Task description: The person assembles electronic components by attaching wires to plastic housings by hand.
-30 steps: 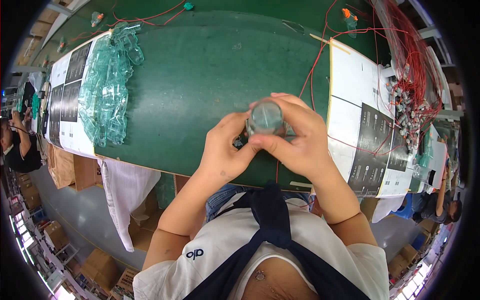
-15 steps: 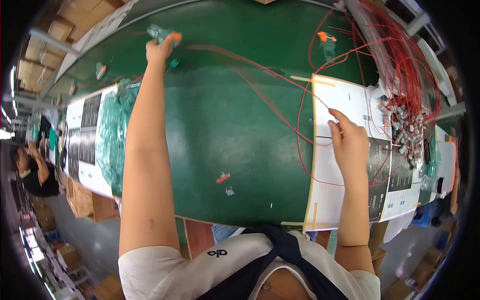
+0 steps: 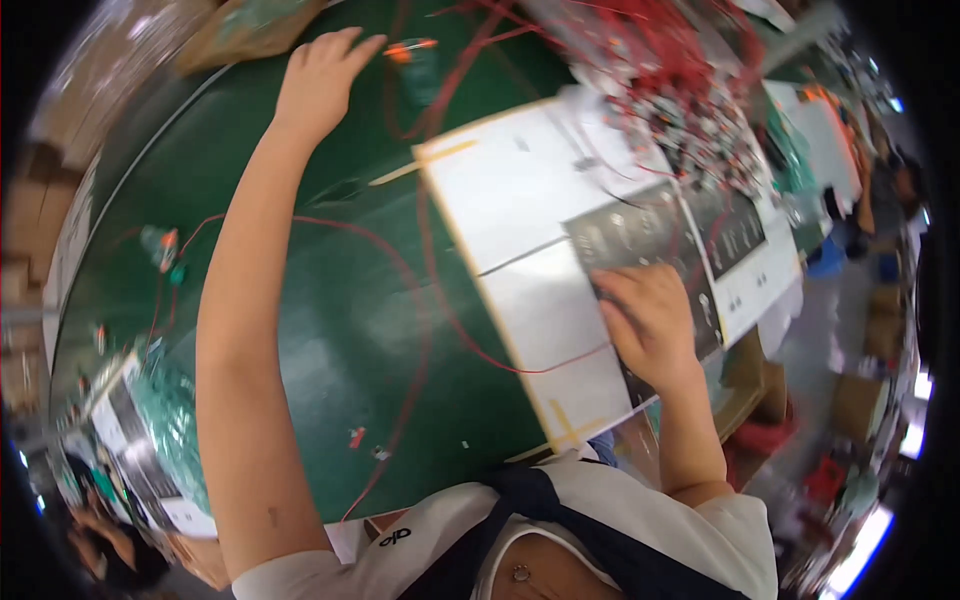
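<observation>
My left hand (image 3: pixel 325 85) reaches to the far side of the green table (image 3: pixel 350 400), fingers stretched out and spread, with nothing visible in it. Just right of its fingertips lies an orange piece with a translucent green bag-like part (image 3: pixel 415 70), red wire beside it. My right hand (image 3: pixel 655 325), somewhat blurred, is over the black-and-white printed sheet (image 3: pixel 525 190). Its fingers curl loosely, the thumb apart from the index finger, and I see nothing held. A red wire (image 3: pixel 550 368) runs up to this hand and passes out of sight there.
A second orange piece (image 3: pixel 168 250) with red wire lies at left, above green plastic wrap (image 3: pixel 165 405). Red wires with many small connectors (image 3: pixel 690 125) heap at the far right. Small scraps (image 3: pixel 357 437) lie near the front edge. Cardboard boxes and other people are farther off.
The view has turned to the right. My left hand has let go of the orange piece, now lying at left, and moved over to another one. My right hand has come nearer to me across the sheet.
</observation>
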### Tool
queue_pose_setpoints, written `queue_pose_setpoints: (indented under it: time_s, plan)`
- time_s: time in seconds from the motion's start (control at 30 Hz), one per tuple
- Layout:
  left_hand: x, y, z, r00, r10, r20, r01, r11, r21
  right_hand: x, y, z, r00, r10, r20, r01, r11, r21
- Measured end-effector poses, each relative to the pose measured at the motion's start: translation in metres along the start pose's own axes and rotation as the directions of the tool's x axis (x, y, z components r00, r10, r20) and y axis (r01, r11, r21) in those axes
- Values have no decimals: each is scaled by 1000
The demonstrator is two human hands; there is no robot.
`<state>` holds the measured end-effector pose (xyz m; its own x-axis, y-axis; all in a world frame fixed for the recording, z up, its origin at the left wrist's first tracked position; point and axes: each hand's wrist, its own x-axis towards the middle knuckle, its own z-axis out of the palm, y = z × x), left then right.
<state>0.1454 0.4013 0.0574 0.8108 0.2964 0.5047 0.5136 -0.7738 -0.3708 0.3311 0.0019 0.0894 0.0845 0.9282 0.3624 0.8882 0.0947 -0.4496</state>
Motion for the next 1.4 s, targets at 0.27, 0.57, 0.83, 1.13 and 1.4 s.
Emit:
queue_pose_setpoints:
  time_s: [0.27,0.57,0.83,1.13,1.4]
  plan:
    - [53,9,36,963,87,255,-41,983,-180,-57,94,-60,918,305,-255,-338,936,-95]
    - [-110,-29,-85,476,-721,504,528,-224,-819,-61,318,-95,663,596,-453,-710,694,-125]
    - [-238,184,-258,341,-353,871,850,-279,-446,-37,177,-109,666,-84,-741,-347,845,-407]
    - [-215,237,-240,469,-508,722,875,159,-457,-2,-95,-52,959,-191,-208,274,810,519]
    - [-275,263,-271,607,-652,454,771,342,-538,-5,-118,84,827,-301,475,36,871,489]
